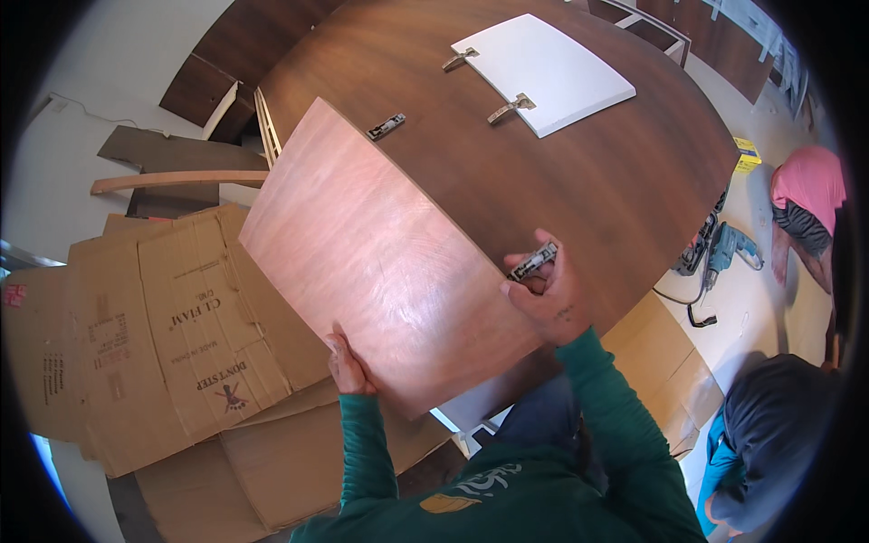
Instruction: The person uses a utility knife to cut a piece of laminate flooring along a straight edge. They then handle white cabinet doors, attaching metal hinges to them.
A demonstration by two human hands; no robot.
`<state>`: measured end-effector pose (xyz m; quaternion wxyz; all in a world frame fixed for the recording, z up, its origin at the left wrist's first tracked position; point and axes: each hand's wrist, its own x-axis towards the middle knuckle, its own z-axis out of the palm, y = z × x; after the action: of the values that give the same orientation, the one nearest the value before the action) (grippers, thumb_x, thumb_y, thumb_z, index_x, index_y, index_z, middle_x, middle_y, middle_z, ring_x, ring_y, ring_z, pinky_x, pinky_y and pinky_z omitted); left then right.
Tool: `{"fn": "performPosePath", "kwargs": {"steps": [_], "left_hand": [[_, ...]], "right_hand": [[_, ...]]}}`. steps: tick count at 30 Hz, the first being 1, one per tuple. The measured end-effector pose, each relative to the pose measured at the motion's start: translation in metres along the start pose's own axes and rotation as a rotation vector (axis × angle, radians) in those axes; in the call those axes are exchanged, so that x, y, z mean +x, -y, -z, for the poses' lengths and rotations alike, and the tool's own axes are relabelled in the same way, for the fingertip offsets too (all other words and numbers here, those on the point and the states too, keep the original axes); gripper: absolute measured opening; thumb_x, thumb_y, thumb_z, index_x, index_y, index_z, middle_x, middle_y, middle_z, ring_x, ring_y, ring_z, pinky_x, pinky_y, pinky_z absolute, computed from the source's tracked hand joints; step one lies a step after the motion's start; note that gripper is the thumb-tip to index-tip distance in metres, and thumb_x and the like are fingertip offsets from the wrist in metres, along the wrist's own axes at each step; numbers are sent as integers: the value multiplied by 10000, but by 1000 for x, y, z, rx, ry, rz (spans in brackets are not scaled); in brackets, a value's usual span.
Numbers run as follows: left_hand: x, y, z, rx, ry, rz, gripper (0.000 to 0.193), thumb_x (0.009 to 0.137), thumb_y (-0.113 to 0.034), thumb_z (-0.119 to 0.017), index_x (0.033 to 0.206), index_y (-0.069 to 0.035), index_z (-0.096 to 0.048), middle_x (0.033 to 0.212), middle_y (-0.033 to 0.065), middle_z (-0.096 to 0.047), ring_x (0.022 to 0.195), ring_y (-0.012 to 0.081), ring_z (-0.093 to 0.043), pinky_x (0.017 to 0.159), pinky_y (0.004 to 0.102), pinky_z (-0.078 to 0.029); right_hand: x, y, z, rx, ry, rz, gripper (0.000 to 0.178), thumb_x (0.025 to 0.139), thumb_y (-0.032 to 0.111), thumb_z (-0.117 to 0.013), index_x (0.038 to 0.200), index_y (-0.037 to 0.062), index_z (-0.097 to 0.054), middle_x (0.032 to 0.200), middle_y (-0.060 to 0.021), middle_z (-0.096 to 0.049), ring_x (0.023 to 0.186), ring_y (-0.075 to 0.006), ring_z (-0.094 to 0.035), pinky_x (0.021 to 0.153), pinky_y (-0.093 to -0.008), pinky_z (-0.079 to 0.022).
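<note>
A reddish-brown wooden panel lies tilted across the left part of a dark wood-grain tabletop, its near end over the edge by my body. My left hand grips the panel's left edge near its lower corner. At the panel's right edge, my right hand has its fingers curled around a metal cabinet hinge. A second hinge sticks out from the same edge farther up. Whether either hinge is fastened beneath the panel is hidden.
A white panel with two hinges along its side lies at the far right of the tabletop. Flattened cardboard covers the floor at left. A blue power drill sits on the floor at right, near two people.
</note>
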<state>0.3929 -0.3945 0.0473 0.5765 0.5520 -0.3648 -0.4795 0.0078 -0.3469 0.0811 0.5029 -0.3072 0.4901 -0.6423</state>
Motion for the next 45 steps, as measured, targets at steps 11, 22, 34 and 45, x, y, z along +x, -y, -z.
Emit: {"fn": "performPosePath", "kwargs": {"steps": [11,22,34,45], "left_hand": [[52,11,-53,2,16,4,908,1079,-627,-572,1608,97,-425,1696,169,-408,1533,226,-402,1299,375,-281],[163,15,-95,69,43,143,698,1057,-487,-704,1452,83,-633,1454,151,-645,1299,203,-626,1126,336,-499],[228,58,-86,259,-37,170,804,1001,-512,-766,1445,138,-605,1480,191,-630,1325,244,-622,1163,357,-473],[249,63,-58,177,117,257,729,1116,-494,-562,1601,43,-473,1655,154,-490,1522,246,-457,1290,347,-304]], "right_hand": [[49,-5,-10,-523,-38,8,575,936,384,-810,1295,-21,-615,1125,-185,-756,1005,-290,-763,906,-417,-592],[130,-36,-39,-780,-257,4,640,936,594,-765,1196,17,-667,1028,-212,-779,959,-402,-756,869,-504,-584],[166,-59,-49,-904,-199,-34,680,999,581,-694,1298,-23,-600,1109,-277,-762,1006,-457,-747,898,-545,-577],[177,-41,-82,-934,-119,-81,676,1029,511,-680,1309,-90,-547,1058,-308,-763,987,-469,-753,867,-557,-590]]}}
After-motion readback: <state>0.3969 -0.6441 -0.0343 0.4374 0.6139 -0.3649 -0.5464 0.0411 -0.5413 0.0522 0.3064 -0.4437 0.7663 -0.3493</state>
